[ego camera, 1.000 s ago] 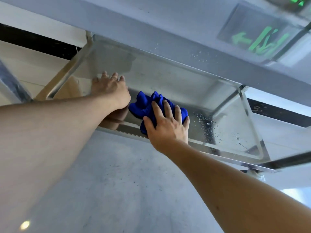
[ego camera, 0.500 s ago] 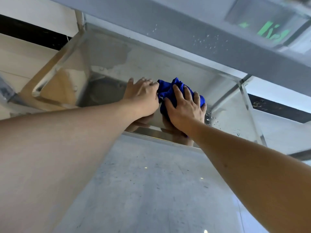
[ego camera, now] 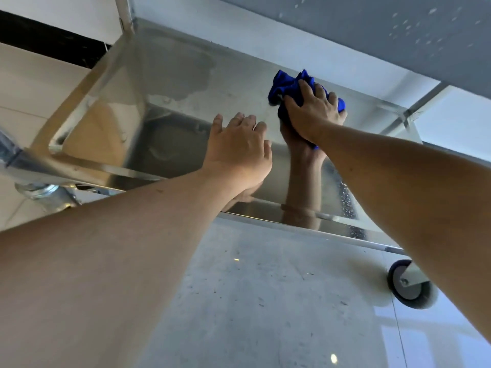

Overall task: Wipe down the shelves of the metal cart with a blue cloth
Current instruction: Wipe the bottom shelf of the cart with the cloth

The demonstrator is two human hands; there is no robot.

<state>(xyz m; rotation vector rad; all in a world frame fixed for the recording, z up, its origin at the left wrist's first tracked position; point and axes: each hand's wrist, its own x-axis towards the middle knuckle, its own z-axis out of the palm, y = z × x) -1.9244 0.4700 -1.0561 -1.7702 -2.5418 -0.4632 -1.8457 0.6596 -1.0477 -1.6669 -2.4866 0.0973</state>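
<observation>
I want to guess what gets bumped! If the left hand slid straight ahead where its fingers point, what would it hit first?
Probably nothing soon: the left hand points across bare shelf toward its back edge. The cloth sits off to the right, though depth is hard to judge.

The blue cloth (ego camera: 288, 85) is bunched into a crumpled wad, pressed flat against the lower shelf (ego camera: 186, 102) of the metal cart (ego camera: 127, 19), toward its far right part. The shelf is shiny, mirror-like steel with raised edges, showing dull smears at its far left and water droplets along its right side.
</observation>
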